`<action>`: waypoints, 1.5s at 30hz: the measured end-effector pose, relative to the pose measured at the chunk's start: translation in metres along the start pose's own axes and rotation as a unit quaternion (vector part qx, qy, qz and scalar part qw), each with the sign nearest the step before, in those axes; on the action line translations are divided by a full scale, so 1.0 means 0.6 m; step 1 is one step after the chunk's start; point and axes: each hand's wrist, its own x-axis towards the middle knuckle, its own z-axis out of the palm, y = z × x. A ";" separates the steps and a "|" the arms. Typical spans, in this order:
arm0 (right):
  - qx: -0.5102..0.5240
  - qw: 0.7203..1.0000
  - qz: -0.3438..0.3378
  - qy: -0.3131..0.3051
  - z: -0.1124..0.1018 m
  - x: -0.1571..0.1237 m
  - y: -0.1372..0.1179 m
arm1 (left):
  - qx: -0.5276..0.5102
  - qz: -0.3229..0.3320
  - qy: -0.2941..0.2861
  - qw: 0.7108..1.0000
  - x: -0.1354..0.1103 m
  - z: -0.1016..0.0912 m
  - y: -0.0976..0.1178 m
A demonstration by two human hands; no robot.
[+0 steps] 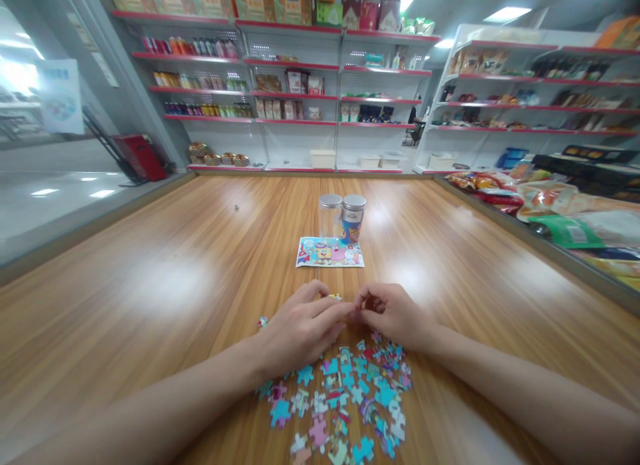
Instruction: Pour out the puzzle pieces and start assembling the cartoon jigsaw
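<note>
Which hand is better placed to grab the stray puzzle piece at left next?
Probably the left hand: it is closer to the stray puzzle piece, while the right hand sits farther off, beyond the left one.

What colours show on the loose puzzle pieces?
The puzzle pieces show much turquoise, plus pink and white, best in the head view.

Bottles (202,47) and orange cartons (255,3) line red-edged shelves (295,123).

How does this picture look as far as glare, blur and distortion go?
Head view: pale glare patches sit left and right on the wooden table; head view: the puzzle pieces are distinguishable, but the poster at far left is too blurred to read; head view: the right-hand shelves look slanted and stretched.
</note>
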 end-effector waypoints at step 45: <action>0.092 0.992 0.087 0.026 -0.005 0.073 0.015 | -0.043 -0.045 -0.071 0.996 -0.017 -0.001 -0.025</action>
